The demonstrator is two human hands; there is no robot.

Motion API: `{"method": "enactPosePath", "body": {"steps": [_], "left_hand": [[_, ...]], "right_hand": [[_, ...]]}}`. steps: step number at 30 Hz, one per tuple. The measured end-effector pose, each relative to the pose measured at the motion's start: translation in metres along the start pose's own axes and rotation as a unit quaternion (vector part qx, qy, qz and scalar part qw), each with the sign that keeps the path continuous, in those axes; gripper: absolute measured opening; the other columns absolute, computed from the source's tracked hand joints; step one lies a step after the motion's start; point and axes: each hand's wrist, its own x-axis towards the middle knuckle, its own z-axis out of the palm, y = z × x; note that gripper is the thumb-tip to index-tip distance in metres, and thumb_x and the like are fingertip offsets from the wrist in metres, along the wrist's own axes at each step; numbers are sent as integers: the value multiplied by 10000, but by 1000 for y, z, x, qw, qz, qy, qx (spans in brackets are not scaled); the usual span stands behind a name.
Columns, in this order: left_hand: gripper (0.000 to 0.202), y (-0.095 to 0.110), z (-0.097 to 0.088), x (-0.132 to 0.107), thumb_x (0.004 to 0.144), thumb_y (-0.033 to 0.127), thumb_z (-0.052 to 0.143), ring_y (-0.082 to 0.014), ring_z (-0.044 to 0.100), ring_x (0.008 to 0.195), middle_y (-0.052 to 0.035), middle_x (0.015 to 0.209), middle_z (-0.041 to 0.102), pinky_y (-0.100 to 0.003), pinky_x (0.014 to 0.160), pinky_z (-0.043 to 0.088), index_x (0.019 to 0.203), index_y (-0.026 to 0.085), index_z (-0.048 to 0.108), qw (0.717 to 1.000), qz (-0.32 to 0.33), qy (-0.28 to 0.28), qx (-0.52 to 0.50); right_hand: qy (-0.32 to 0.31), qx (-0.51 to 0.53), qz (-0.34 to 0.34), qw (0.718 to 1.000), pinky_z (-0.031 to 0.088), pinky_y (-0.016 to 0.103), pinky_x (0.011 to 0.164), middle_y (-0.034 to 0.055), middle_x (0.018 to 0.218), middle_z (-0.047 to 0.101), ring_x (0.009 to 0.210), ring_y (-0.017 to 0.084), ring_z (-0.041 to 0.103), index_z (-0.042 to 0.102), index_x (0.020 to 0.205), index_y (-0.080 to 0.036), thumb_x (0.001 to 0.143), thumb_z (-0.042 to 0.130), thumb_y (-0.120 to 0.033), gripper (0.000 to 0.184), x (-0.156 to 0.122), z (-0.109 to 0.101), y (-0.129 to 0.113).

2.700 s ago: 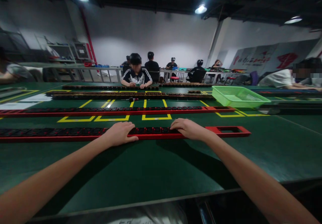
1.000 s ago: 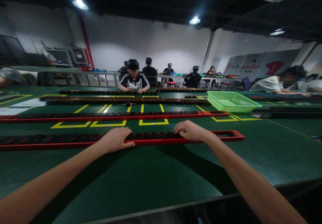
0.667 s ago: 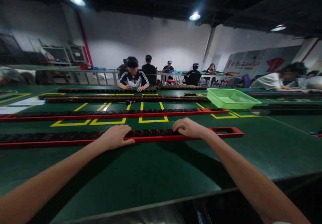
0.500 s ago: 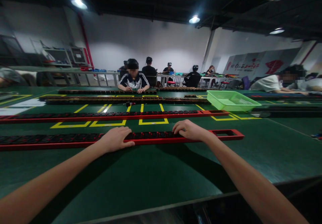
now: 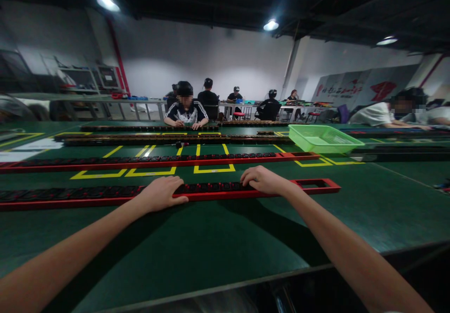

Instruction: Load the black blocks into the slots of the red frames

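Table (image 5: pixel 211 252), green, spreads from 9 to 3 o'clock in my view. Across it, closest to me, I have the near rail (image 5: pixel 218 195): red, coming in at 9 o'clock and ending toward 3, past my right hand (image 5: pixel 259 180), in a red end with an oblong opening. The far rail (image 5: pixel 242 162), also red, lies apart from it toward 12, with brown rails (image 5: pixel 158 138) beyond. At 12 from my left hand (image 5: pixel 161 194) I see a seated co-worker (image 5: pixel 187 111), forearms at the table's far side. A green basket (image 5: pixel 325 143) stands at 2 from the right hand, just beyond the far rail's end.

The left hand straddles the near rail, thumb along its near edge, fingers bent over the top; I can't tell whether it grips. At 3 from it, the right hand bends its fingers down onto the black parts (image 5: pixel 213 187) rowed in that rail; whether it pinches one, I can't tell.
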Motion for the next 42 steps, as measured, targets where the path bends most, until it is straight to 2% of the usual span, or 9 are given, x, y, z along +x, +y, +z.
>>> {"method": "enactPosePath", "body": {"steps": [9, 14, 25, 34, 42], "left_hand": [[577, -2, 2, 1, 897, 680, 434, -277, 619, 984, -121, 1101, 656, -365, 847, 456, 1108, 176, 617, 1000, 3, 2, 6], [572, -1, 1, 1, 887, 678, 454, -273, 617, 983, -122, 1104, 658, -365, 857, 454, 1104, 178, 629, 1000, -4, 2, -7], [543, -1, 1, 1, 885, 670, 462, -271, 625, 961, -110, 1072, 662, -360, 829, 460, 1083, 189, 618, 1000, -1, 4, -3], [533, 0, 0, 1, 890, 669, 454, -266, 627, 954, -106, 1050, 662, -354, 836, 456, 1063, 190, 611, 1000, 5, 7, -8], [566, 0, 0, 1, 897, 680, 432, -272, 620, 967, -114, 1088, 654, -363, 828, 458, 1095, 180, 610, 1000, 4, 0, 2]], "right_hand": [[-4, -2, -3, 1000, 493, 360, 950, 73, 1096, 713, 966, 203, 661, 778, 893, -176, 848, 469, -64, 332, 0, 1, 1], [33, -31, 17, 999, 496, 371, 951, 76, 1128, 702, 981, 216, 660, 784, 801, -187, 806, 483, -55, 328, -2, -2, 6], [-25, 2, 51, 998, 516, 323, 922, 59, 1127, 728, 952, 208, 687, 799, 778, -189, 735, 503, -33, 337, -4, -4, 21], [20, -23, 45, 999, 515, 323, 921, 62, 1080, 737, 930, 202, 687, 788, 740, -191, 725, 495, -30, 335, -9, -9, 29], [-9, -16, 46, 999, 536, 305, 857, 67, 1037, 744, 842, 186, 692, 779, 714, -174, 719, 483, -33, 328, -7, -9, 25]]}}
